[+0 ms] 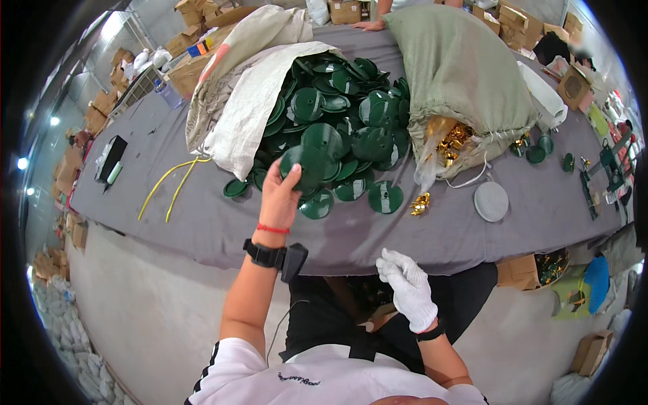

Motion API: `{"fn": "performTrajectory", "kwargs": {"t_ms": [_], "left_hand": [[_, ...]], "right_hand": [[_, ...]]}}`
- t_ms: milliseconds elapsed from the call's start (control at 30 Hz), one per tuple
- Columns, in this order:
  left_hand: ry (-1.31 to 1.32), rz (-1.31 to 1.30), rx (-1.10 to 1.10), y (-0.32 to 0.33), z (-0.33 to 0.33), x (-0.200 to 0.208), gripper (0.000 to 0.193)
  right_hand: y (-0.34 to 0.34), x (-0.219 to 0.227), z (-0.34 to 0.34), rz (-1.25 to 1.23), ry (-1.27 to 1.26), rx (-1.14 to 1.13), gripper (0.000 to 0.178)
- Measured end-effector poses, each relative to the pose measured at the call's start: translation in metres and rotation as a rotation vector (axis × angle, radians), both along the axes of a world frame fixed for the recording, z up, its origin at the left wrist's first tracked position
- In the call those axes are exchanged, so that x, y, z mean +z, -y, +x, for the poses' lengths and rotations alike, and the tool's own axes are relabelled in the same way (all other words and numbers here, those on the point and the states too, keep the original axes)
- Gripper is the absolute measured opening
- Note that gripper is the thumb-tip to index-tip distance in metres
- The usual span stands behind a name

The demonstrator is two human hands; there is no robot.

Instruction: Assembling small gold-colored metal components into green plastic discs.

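Bare, with a red cord and a black strap device at the wrist, my left hand (279,196) grips a dark green round disc (307,167) by its edge, thumb on top. The disc is held over the front of a heap of similar glossy green discs (371,143) spilling from a white woven sack (237,111). My right hand (409,289), in a white knit glove, is near the table's front edge, above my lap. Its fingers are curled and pressed together; whether something small sits in them is hidden.
An olive woven sack (466,61) with shiny gold pieces (453,143) at its mouth lies right of the heap. A pale round disc (491,201), a yellow cord (165,179) and a black box (111,158) rest on the grey cloth. Another person's hand (369,25) touches the far edge.
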State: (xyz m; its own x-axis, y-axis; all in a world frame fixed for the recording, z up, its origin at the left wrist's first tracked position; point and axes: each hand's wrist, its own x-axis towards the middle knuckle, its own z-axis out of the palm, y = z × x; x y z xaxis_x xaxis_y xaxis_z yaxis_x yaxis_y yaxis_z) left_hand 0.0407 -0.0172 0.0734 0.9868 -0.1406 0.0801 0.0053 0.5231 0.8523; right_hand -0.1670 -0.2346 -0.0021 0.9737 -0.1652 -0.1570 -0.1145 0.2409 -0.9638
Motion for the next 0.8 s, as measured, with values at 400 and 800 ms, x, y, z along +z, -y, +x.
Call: {"fn": "performTrajectory", "kwargs": {"t_ms": [400, 800], "left_hand": [[-0.623, -0.457, -0.392, 0.032, -0.134, -0.039, 0.032], [-0.643, -0.572, -0.503, 0.036, -0.159, -0.047, 0.06]], "right_hand": [[-0.021, 0.07, 0.052, 0.233, 0.008, -0.087, 0.034], [-0.029, 0.052, 0.013, -0.564, 0.316, 0.151, 0.028]]}}
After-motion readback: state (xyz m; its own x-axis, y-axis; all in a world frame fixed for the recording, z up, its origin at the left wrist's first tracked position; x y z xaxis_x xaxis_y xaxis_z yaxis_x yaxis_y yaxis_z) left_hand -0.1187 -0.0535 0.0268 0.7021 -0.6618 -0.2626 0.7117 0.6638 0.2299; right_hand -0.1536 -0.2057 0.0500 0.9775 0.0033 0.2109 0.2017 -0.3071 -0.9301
